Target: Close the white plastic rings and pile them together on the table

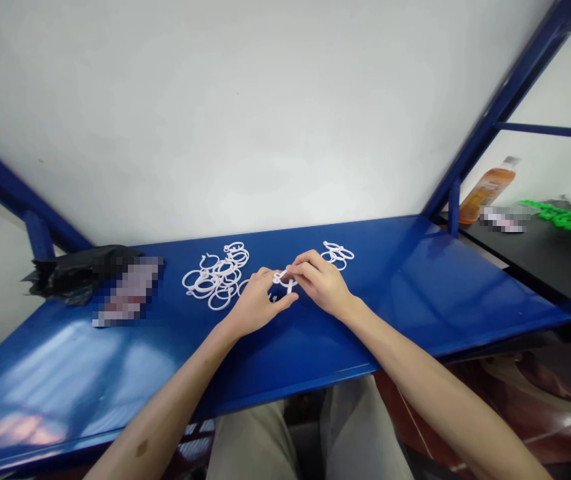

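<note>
White ring (pixel 290 287), held between the two grips over the worktop (pixel 395 273), is pinched in the right grip's (pixel 324 281) fingertips; whether the left grip (pixel 257 301), curved beside it, also clamps I cannot tell. It looks light, thin and springy, probably best taken by its small loop (pixel 277 279), nearest the left grip's fingers, without squeezing the hoop.

Rings (pixel 224 268): smooth plastic. Surface (pixel 160 360): glossy, apparently painted metal. Bag (pixel 78 267): creased plastic film. Wall (pixel 240 133): smooth, matt.
</note>
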`<state>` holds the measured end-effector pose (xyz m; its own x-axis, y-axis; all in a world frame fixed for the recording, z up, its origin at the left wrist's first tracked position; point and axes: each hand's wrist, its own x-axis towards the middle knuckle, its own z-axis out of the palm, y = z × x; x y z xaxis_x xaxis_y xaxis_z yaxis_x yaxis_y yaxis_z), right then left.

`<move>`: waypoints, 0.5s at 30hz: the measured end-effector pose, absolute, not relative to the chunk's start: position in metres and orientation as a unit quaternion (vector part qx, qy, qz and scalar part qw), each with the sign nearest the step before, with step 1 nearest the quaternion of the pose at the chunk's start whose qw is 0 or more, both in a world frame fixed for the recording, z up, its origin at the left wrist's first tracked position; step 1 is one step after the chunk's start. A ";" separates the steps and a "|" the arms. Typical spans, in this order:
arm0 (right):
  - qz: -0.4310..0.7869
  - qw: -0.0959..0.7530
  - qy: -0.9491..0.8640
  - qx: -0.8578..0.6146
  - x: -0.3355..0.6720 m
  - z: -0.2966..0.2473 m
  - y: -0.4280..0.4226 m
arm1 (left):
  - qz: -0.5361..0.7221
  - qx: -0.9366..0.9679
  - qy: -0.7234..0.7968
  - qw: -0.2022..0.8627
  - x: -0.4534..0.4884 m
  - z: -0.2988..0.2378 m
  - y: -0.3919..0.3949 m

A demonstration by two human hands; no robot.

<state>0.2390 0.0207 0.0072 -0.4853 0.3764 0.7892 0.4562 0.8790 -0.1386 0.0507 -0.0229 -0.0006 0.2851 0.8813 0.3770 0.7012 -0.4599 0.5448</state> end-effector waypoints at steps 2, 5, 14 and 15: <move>-0.062 0.431 -0.862 -0.259 0.240 0.007 0.022 | 0.348 0.783 0.500 0.128 0.050 0.001 -0.022; -0.099 0.387 -0.860 -0.317 0.243 0.007 0.027 | 0.386 0.755 0.519 0.106 0.047 0.001 -0.019; 0.000 0.335 -0.842 -0.423 0.240 0.002 0.029 | 0.339 0.741 0.579 0.004 0.037 -0.008 -0.011; 0.020 0.341 -0.838 -0.425 0.239 0.002 0.028 | 0.339 0.741 0.580 0.006 0.038 -0.007 -0.011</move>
<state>0.2390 0.0283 0.0015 -0.4069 0.7262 0.5542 0.6984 0.6384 -0.3237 0.0382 -0.0114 -0.0071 0.0983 0.8629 0.4957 0.8552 -0.3280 0.4014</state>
